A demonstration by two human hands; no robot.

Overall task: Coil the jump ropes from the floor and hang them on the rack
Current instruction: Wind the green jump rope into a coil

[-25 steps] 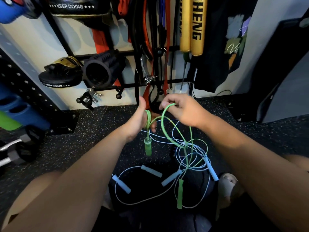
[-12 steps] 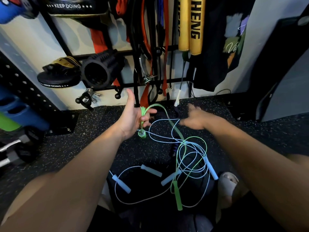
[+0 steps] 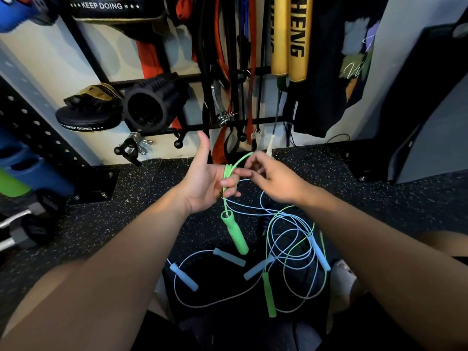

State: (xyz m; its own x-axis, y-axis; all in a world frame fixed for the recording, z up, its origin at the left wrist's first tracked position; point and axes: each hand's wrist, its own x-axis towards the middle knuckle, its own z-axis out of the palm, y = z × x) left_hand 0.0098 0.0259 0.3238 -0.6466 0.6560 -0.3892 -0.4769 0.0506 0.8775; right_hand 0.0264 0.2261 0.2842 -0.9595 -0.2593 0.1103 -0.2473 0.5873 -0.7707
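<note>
A green jump rope (image 3: 229,173) is looped over my left hand (image 3: 205,184), whose fingers curl round the cord with the thumb pointing up. One green handle (image 3: 234,233) hangs below that hand; the other green handle (image 3: 268,295) lies on the floor. My right hand (image 3: 272,179) pinches the green cord just right of the left hand. Pale blue jump ropes (image 3: 286,252) with several blue handles lie tangled on the dark floor below. The black wall rack (image 3: 266,120) stands behind the hands.
The rack holds straps, bands, yellow pads (image 3: 291,39), a black foam roller (image 3: 149,107) and focus pads (image 3: 86,115). A black shirt (image 3: 336,62) hangs at right. Dumbbells (image 3: 27,224) and a perforated upright are at left. My foot (image 3: 342,279) is beside the ropes.
My right hand swung out to the right, then came back to the left hand and pinched the green cord. The hanging green handle dropped lower; another loop lies over my left hand.
</note>
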